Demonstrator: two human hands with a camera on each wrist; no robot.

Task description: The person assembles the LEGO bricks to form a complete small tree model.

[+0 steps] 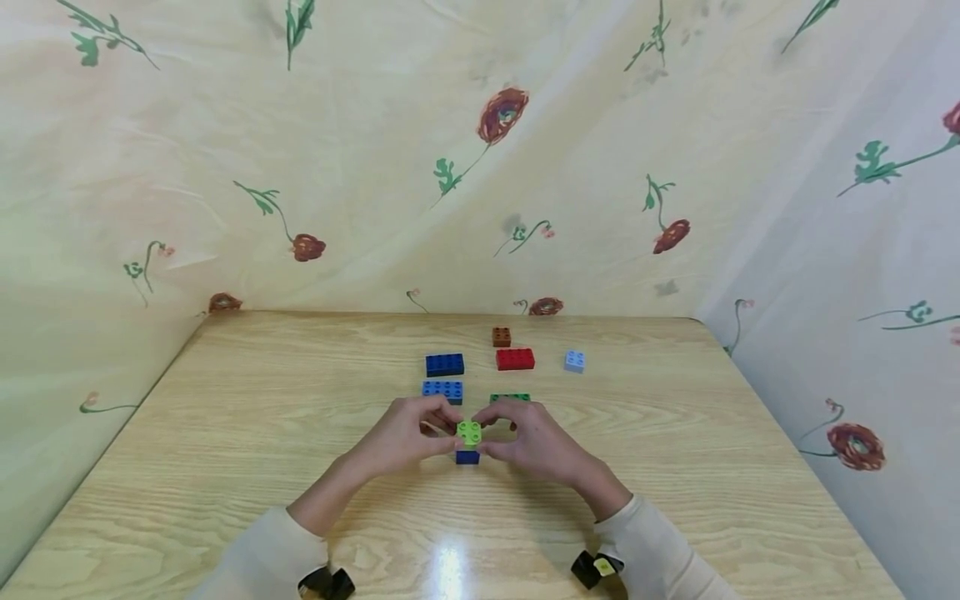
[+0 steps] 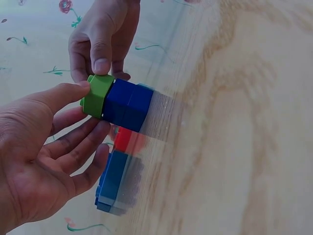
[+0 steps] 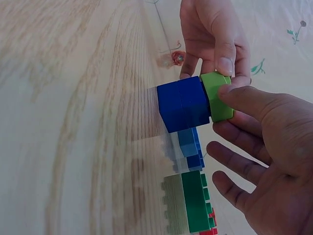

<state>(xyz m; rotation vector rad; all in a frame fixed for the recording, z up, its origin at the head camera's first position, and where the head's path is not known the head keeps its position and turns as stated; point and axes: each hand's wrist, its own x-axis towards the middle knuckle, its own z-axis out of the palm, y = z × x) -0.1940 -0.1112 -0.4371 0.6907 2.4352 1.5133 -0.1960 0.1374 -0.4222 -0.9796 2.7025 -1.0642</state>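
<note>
A lime green toy brick (image 1: pixel 469 432) with studs on top sits at the top of a short stack of dark blue bricks (image 3: pixel 183 105) standing on the table. My left hand (image 1: pixel 408 433) pinches the lime brick from the left, thumb on its near side. From the right, my right hand (image 1: pixel 536 437) grips the same brick with thumb and index finger. In the right wrist view the lime brick looks slightly tilted, with a thin dark gap showing along its joint with the blue. The other fingers of both hands spread loosely behind the stack.
Behind the hands lie a dark blue brick (image 1: pixel 445 365), a medium blue brick (image 1: pixel 442 389), a partly covered green brick (image 1: pixel 510 397), a red brick (image 1: pixel 515 359), a small brown brick (image 1: pixel 501 337) and a light blue brick (image 1: pixel 574 361). Flowered cloth (image 1: pixel 360 208) borders the wooden table (image 1: pixel 247 417).
</note>
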